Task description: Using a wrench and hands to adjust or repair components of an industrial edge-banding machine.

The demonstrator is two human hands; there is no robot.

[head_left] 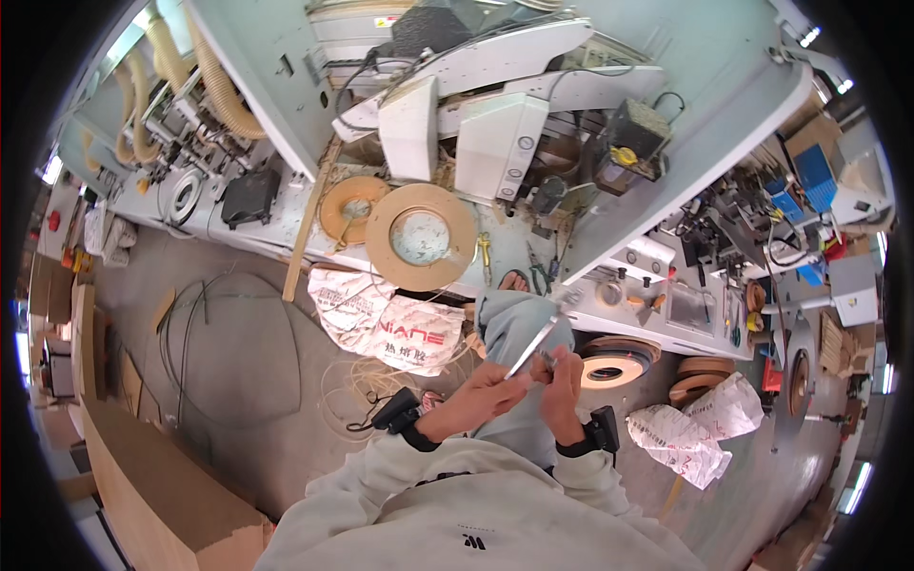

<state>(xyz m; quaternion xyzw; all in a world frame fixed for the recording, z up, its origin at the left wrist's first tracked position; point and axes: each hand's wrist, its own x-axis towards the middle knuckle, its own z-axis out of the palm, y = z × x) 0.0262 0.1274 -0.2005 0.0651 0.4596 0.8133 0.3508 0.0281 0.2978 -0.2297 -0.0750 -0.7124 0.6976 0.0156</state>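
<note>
In front of my body, my left hand (484, 392) is closed around a slim, flat, silvery-white thing (533, 346), seen nearly edge-on and tilted up to the right. Its exact kind does not show. Close beside it, my right hand (562, 383) has its fingers curled together near the lower end of that thing. Whatever may be between those fingers is too small to make out. Both hands are above my grey trouser leg (514, 319), and a black band circles each wrist.
Ahead stands a machine with white covers (495, 147). Rolls of brown edge-banding tape (379, 249) lie on its ledge. White printed sacks (347, 303) and loose tape are on the floor. More rolls (609, 371) stand at right; a long brown panel (143, 476) is at left.
</note>
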